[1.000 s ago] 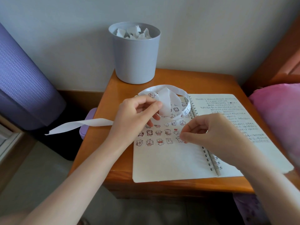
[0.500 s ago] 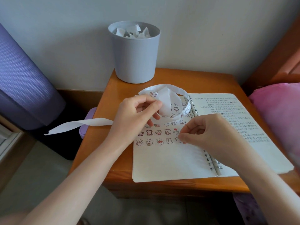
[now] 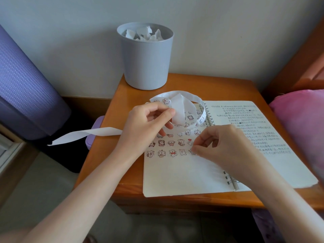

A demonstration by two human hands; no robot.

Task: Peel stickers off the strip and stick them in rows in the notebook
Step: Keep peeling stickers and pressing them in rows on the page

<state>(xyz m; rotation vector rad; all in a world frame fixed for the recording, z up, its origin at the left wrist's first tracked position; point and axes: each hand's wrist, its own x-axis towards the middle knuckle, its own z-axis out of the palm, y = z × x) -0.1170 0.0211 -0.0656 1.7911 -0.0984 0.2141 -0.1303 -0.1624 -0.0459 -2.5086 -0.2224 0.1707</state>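
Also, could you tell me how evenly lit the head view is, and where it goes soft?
Head view: soft, even light, only faint shadows; mild sheen on the wooden table at its front edge; stickers in the notebook show clearly, the handwriting on its right page is too blurred to read; the pink fabric at the right edge smears.

my left hand (image 3: 145, 125) is the higher one, thumb and forefinger pinching the strip (image 3: 180, 109), other fingers curled underneath, and my bare left forearm (image 3: 78, 199) comes in from the bottom left corner. my right hand (image 3: 222, 146) sits lower and just to the right of it, knuckles up, fingers curled, thumb and forefinger tips pinched down on a sticker (image 3: 191, 151), with my right forearm (image 3: 284, 204) running in from the bottom right.
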